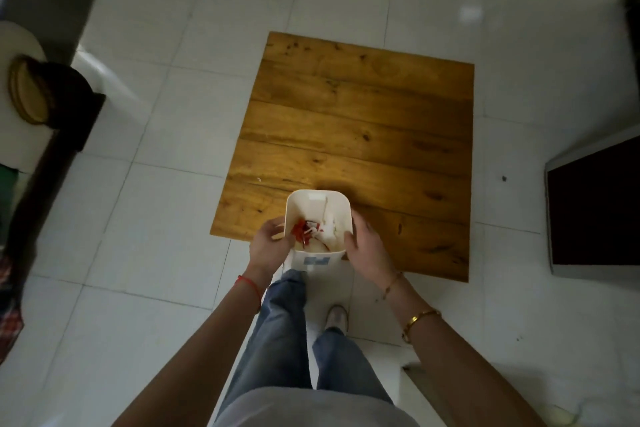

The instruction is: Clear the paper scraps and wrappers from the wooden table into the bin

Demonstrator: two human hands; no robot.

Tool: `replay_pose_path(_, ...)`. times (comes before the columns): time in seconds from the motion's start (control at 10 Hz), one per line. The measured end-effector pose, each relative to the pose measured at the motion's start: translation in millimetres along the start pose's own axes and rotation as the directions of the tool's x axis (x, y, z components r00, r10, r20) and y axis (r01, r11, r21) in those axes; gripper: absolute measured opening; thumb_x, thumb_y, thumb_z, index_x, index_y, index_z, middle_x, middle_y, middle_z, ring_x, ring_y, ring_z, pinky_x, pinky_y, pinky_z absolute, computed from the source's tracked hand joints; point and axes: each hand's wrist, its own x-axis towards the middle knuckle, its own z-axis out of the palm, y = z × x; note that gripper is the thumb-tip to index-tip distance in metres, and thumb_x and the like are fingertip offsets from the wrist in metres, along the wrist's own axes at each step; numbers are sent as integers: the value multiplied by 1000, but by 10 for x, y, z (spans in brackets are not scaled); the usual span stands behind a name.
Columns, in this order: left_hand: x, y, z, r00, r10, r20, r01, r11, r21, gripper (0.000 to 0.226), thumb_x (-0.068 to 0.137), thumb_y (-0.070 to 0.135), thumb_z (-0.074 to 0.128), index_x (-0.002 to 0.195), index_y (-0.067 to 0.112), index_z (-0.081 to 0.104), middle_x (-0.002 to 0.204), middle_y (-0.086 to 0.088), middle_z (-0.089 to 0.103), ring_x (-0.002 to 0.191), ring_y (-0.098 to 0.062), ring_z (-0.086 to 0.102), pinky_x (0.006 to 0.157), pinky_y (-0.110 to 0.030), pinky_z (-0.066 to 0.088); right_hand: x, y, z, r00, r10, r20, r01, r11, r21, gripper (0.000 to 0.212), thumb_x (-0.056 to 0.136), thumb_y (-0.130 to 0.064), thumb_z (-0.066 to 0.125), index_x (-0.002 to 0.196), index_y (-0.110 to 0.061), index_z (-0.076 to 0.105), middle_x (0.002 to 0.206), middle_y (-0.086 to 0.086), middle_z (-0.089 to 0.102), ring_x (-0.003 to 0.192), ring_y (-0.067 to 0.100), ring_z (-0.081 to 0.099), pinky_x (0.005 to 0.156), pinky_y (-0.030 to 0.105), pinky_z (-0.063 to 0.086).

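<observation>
A white rectangular bin is held between my hands at the near edge of the wooden table. Inside it lie red wrappers and white paper scraps. My left hand grips the bin's left rim. On the right side, my right hand presses against the bin's wall. One tiny white scrap lies on the table near its left edge. The rest of the tabletop shows bare wood.
White tiled floor surrounds the low table. A dark cabinet with a round woven tray stands at the left. A dark flat panel lies on the floor at the right. My legs and a shoe are below the bin.
</observation>
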Motion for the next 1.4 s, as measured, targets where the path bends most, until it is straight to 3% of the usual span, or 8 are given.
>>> replay_pose_path(0.1, 236, 411, -82, 995, 84, 59, -85, 996, 17, 28, 80, 12, 64, 104, 25, 60, 105, 3, 64, 88, -13, 65, 66, -28, 55, 312, -202, -126, 998, 12, -62, -9, 999, 46, 50, 99, -30, 44, 146, -24, 29, 137, 2, 52, 116, 15, 56, 71, 13, 49)
replay_pose_path(0.2, 565, 854, -132, 981, 147, 125, -153, 987, 39, 24, 82, 15, 65, 101, 29, 60, 100, 9, 63, 89, -10, 64, 66, -21, 52, 704, -396, -251, 992, 27, -120, -18, 996, 82, 50, 99, -30, 45, 147, -23, 29, 137, 2, 52, 110, 6, 51, 61, 4, 38)
replay_pose_path(0.4, 1330, 1562, -87, 959, 203, 200, -234, 961, 148, 46, 81, 7, 61, 125, 18, 54, 118, -1, 62, 104, -20, 61, 85, -39, 56, 1534, -655, -496, 980, 30, -197, -8, 994, 108, 48, 99, -27, 44, 145, -25, 30, 137, 0, 51, 116, 6, 49, 71, 3, 38)
replay_pose_path(0.6, 1945, 1849, 64, 940, 198, 277, -264, 937, 230, 43, 83, 3, 54, 125, 16, 55, 105, 5, 62, 100, -15, 59, 66, -18, 50, 2107, -604, -552, 982, 52, -183, -45, 998, 45, 44, 100, -24, 42, 143, -27, 31, 129, -2, 52, 97, -7, 42, 61, 2, 35)
replay_pose_path(0.7, 2183, 1902, 168, 934, 185, 306, -269, 926, 264, 46, 83, 1, 51, 127, 15, 56, 111, 1, 61, 104, -18, 57, 66, -16, 46, 2311, -538, -556, 987, 46, -156, -36, 997, 66, 46, 100, -19, 41, 144, -27, 31, 129, -3, 52, 104, -4, 43, 73, 3, 39)
replay_pose_path(0.9, 2343, 1951, 302, 930, 183, 319, -274, 923, 270, 47, 82, -4, 50, 123, 18, 60, 106, 2, 62, 90, -11, 56, 62, -15, 45, 2493, -433, -587, 988, 113, -106, -101, 989, 109, 47, 100, -18, 39, 145, -26, 30, 122, 1, 57, 94, 9, 58, 72, 18, 49)
replay_pose_path(1.2, 2397, 1912, 351, 944, 138, 301, -237, 917, 322, 45, 87, 4, 47, 129, 18, 54, 112, -2, 61, 99, -17, 55, 69, -21, 43, 2575, -442, -672, 989, 134, -59, -126, 984, 130, 48, 98, -17, 46, 143, -24, 34, 139, 2, 49, 129, 19, 46, 101, 42, 50)
replay_pose_path(1.4, 2198, 1914, 196, 902, 341, 266, -430, 772, 468, 41, 91, 8, 51, 132, 12, 51, 128, -10, 59, 110, -21, 56, 83, -27, 45, 2364, -434, -811, 975, 199, -103, -198, 980, 18, 57, 99, -26, 47, 150, -17, 24, 154, 7, 34, 142, 25, 32, 113, 44, 35)
